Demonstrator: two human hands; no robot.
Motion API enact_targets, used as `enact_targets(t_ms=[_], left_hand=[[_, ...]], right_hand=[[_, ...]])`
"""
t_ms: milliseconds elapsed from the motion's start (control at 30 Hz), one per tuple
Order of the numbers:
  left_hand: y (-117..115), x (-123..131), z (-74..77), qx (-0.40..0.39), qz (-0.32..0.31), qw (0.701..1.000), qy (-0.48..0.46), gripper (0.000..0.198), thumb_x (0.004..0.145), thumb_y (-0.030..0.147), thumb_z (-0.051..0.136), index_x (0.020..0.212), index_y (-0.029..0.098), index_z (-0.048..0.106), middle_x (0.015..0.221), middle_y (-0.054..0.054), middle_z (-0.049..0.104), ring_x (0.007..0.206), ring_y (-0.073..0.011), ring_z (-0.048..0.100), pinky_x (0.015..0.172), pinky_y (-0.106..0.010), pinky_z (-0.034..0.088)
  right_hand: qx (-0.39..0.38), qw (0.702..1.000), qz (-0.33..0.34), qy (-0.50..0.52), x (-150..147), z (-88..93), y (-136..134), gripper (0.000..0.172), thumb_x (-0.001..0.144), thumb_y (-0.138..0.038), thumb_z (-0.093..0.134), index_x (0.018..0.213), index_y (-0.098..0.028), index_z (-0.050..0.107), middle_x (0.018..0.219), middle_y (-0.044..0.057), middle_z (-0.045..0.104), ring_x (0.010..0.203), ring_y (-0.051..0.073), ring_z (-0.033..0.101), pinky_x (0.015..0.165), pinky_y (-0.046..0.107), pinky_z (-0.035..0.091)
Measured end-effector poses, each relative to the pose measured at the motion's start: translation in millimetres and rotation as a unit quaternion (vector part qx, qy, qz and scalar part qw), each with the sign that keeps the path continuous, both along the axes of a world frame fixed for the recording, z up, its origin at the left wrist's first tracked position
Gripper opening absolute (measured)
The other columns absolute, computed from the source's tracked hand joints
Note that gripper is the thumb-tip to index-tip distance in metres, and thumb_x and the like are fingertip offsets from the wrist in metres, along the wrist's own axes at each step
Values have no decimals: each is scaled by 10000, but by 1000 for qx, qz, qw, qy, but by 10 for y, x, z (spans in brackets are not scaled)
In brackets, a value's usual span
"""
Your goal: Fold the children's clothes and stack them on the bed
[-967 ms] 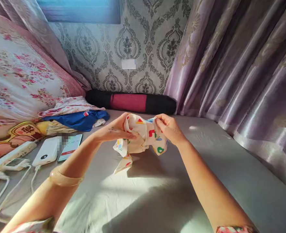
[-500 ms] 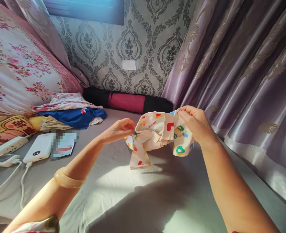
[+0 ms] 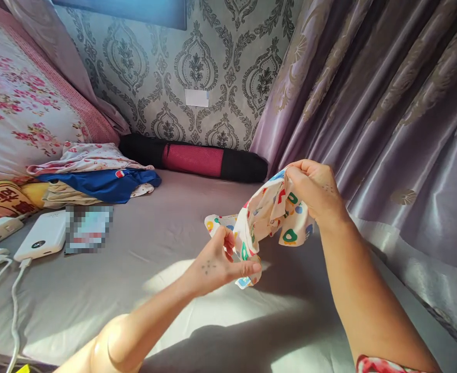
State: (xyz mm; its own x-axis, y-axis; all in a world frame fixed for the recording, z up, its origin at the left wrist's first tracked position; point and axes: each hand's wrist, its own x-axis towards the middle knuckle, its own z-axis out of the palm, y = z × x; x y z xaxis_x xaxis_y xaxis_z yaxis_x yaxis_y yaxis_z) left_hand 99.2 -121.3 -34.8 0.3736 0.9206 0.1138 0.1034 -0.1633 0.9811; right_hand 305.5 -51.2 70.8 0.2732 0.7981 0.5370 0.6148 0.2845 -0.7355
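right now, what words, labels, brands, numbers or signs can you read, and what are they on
No text can be quoted with certainty.
Yellow cushion: dark character, too unclear to read surely.
Blue garment: small round red, white and blue emblem, no readable letters.
White power bank: faint marks, too small.
Phone: pixelated, unreadable.
Patterned cloth: colourful printed shapes, no readable words.

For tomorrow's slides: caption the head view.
Right hand pinches white, colourfully printed fabric garment over grey bedsheet; left hand at its lower folds.
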Motion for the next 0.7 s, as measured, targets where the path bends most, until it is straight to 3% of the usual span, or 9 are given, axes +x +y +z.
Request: enact_targets(t_ms=[133,233,300,367,500,600,700], left_hand=[[-150,189,-179,46,126,990,35,336,724,309,693,773,245,367,697,50,549,637,-134,508,606,-276,406],[-3,111,-268,74,157,985,-5,177,800,320,600,814,232,448,754,22,600,687,-140,566,640,-272,439],[180,-59,-224,84,155,983,-44,199,801,380,611,857,209,525,814,-14,643,742,-155,606,671,-276,464],[376,-275,-84,80,147,983,-70,293,758,449,658,843,177,589,816,-44,673,741,-173,623,660,-279,477],[681,-641,333,77,175,978,-80,423,657,523,725,853,152,671,768,-51,695,653,-176,611,572,-265,472],[810,-759,605,116,180,974,-69,413,646,524,726,864,175,683,754,-35,693,633,-170,604,547,-258,471],[877,-782,831,161,178,970,-44,373,683,500,704,890,191,679,747,-30,678,630,-170,605,541,-268,472]], right_hand=[[20,999,-23,-23,-37,2,49,169,716,-308,524,700,-197,651,608,11,622,613,179,587,513,256,430],[31,999,-28,-30,5,28,52,188,735,-328,525,712,-193,654,641,21,637,658,193,605,543,263,448],[26,999,-14,-27,77,59,25,196,744,-343,538,735,-193,664,652,21,641,642,190,599,529,265,443],[10,999,24,-19,160,98,-25,203,745,-360,568,771,-191,678,654,17,643,603,176,581,502,260,429],[-43,990,131,-30,266,168,-158,283,723,-430,686,860,-185,722,656,6,653,564,150,562,481,249,420],[-82,979,180,-49,272,190,-224,368,655,-477,779,892,-197,760,646,-5,666,566,161,586,474,254,437],[-101,974,200,-28,270,215,-230,345,612,-485,817,819,-211,779,646,-5,686,572,187,622,469,270,462]])
